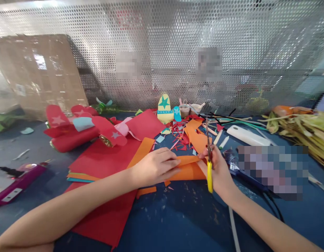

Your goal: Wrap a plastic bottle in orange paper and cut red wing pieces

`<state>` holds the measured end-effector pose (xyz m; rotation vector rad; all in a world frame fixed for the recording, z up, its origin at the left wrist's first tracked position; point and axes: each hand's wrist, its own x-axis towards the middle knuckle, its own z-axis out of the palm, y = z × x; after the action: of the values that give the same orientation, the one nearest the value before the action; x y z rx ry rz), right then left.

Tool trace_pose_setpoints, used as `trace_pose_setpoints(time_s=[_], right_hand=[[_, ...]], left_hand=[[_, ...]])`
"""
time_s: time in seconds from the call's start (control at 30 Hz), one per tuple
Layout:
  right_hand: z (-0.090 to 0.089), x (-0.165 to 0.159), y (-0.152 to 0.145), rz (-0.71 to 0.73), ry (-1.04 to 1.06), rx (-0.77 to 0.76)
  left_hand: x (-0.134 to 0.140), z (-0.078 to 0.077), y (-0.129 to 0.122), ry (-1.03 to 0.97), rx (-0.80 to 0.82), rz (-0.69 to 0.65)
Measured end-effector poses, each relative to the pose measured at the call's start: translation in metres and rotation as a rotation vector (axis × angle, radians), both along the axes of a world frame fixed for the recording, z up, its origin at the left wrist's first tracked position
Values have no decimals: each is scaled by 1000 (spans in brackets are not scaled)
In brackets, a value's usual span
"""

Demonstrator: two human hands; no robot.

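Observation:
An orange paper strip, with a fold along its far edge, spans the gap between my hands just over the table. My left hand has its fingers curled on the strip's left end. The thumb and fingers of my right hand pinch its right end. Scissors with a yellow handle are also held in my right hand, their blades pointing up and away from me. More orange paper lies just beyond. Small orange offcuts rest in front of my left hand.
Red sheets are stacked left, below a red paper-covered plane model. Coloured scraps litter the middle. A white-handled tool and dry husks lie right. A purple power strip sits far left; perforated metal stands behind.

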<state>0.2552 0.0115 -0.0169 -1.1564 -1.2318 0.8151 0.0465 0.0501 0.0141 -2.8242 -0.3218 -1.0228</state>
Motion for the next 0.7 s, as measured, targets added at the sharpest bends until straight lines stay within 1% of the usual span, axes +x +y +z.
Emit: trace_pose_setpoints(time_s=[0.1, 0.23, 0.37, 0.47, 0.57, 0.7], right_hand=[[1, 3, -1, 44, -33, 22], [4, 7, -2, 116, -93, 43], [2, 16, -3, 202, -167, 44], [1, 26, -3, 278, -269, 32], [5, 37, -1, 340, -372, 17], [18, 45, -3, 429, -507, -40]], left_hand=[[-9, 1, 0, 41, -119, -37], [-18, 0, -4, 53, -277, -5], [-18, -6, -7, 21, -376, -2], [-16, -9, -7, -21, -461, 10], [-15, -12, -8, -67, -515, 32], [-14, -14, -9, -109, -529, 45]])
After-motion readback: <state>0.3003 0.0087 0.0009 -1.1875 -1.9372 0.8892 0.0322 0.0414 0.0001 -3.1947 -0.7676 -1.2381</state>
